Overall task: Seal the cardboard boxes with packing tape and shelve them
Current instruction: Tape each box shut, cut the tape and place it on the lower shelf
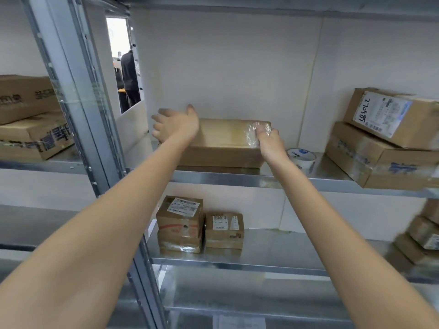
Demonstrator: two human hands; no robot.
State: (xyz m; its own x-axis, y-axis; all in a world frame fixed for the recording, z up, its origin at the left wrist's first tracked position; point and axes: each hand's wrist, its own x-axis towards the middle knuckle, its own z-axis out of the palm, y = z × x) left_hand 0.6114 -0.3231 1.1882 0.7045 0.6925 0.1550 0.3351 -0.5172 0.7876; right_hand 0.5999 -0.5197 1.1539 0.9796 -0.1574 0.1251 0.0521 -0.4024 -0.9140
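Observation:
A flat brown cardboard box [223, 141] with clear tape on its right end lies on the upper metal shelf [261, 179]. My left hand [174, 125] is at the box's left end, fingers spread and relaxed, palm toward the box. My right hand [269, 141] grips the box's taped right front corner with curled fingers. A roll of packing tape [301, 157] lies on the shelf just right of the box.
Two stacked labelled boxes [382, 138] sit at the shelf's right end. Small parcels [199, 224] stand on the lower shelf [237, 262], more boxes at its right edge [425, 236]. A steel upright [78, 91] separates a left bay holding large boxes [28, 117].

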